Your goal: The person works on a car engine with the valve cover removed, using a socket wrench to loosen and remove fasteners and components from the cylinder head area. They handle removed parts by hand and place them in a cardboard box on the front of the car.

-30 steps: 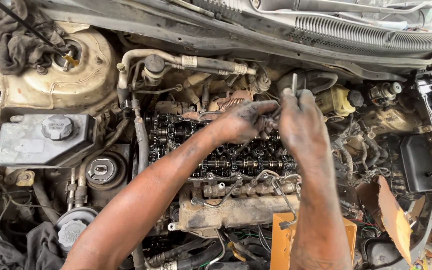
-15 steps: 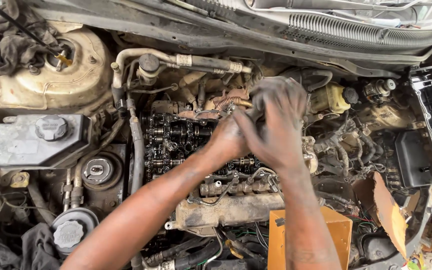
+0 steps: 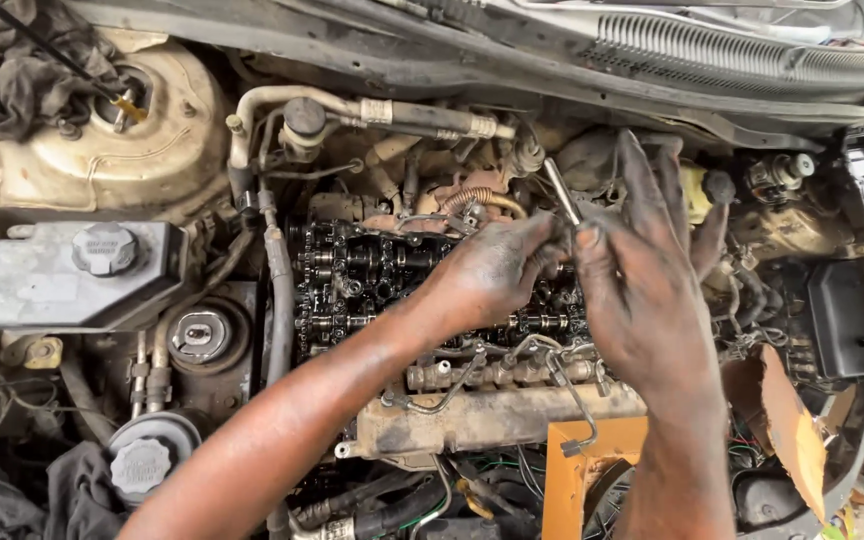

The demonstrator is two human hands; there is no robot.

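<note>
Both grease-blackened hands are working over the open cylinder head [image 3: 432,285], the dark exposed valve gear with its cover off, sitting mid-bay.

Left hand [image 3: 492,270] is reaching in from lower left, fingers curled closed around the lower end of a thin bright metal rod [image 3: 560,190]. Rod is sticking up and tilting left, its top clear of the hand.

Right hand [image 3: 647,290] is coming in from the bottom, just beside the left hand and touching it at the rod. Thumb is pressing at the rod's base; the other fingers are spreading up and open, holding nothing themselves. Whether the thumb is actually pinching the rod, cannot tell.

Below the hands a rusty tan metal engine block face [image 3: 492,420] is running across, with a bent steel wire line [image 3: 572,400] looping over it. An orange metal frame [image 3: 572,480] is standing at the bottom edge. A grey plastic reservoir with round cap [image 3: 72,275] is sitting at far left, a dark rag [image 3: 12,70] bunching at top left.
</note>
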